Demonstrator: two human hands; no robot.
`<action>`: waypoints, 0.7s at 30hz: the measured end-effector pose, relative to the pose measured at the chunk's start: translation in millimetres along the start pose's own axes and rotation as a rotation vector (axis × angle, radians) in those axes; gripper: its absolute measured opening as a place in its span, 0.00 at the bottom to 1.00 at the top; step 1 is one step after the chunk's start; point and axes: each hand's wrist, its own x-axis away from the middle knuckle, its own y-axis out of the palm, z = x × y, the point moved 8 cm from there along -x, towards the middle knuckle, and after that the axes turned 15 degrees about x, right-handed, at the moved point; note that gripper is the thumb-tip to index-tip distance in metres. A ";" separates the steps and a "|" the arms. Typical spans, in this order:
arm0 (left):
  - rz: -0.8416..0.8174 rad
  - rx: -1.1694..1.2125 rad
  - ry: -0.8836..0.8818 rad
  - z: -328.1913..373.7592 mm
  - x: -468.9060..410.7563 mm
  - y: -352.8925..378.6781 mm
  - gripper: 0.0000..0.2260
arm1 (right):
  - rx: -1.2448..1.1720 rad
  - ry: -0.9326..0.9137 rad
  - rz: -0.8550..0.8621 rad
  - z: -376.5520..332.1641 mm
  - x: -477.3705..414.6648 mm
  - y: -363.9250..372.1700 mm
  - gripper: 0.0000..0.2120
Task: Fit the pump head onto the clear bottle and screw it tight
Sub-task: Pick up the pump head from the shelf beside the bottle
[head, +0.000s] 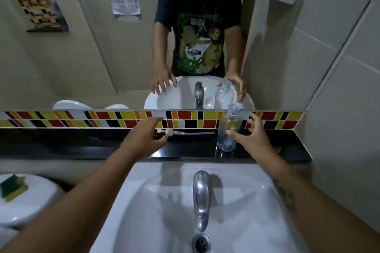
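Observation:
A clear empty bottle [228, 129] stands upright and uncapped on the black ledge [82, 144] behind the sink. My right hand [251, 135] hovers open just to its right, thumb near the bottle's middle, not gripping it. The white pump head [170, 132] lies on its side on the ledge, its long dip tube pointing right towards the bottle. My left hand [146, 135] is open right at the pump head, fingertips close to its collar, holding nothing.
A white sink [144, 201] with a chrome tap [200, 197] lies below my arms. A mirror [82, 47] above a coloured tile strip [82, 119] shows my reflection. A green-yellow sponge [13, 187] rests on a white surface at the left.

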 end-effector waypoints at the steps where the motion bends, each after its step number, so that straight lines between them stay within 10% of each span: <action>1: -0.012 -0.033 -0.007 -5.3 -1.6 5.2 0.30 | -0.017 0.004 -0.010 1.6 -2.2 4.8 0.46; 21: -0.111 -0.302 0.115 -66.1 -54.5 57.3 0.24 | -0.111 -0.068 -0.070 -4.0 -10.8 81.0 0.32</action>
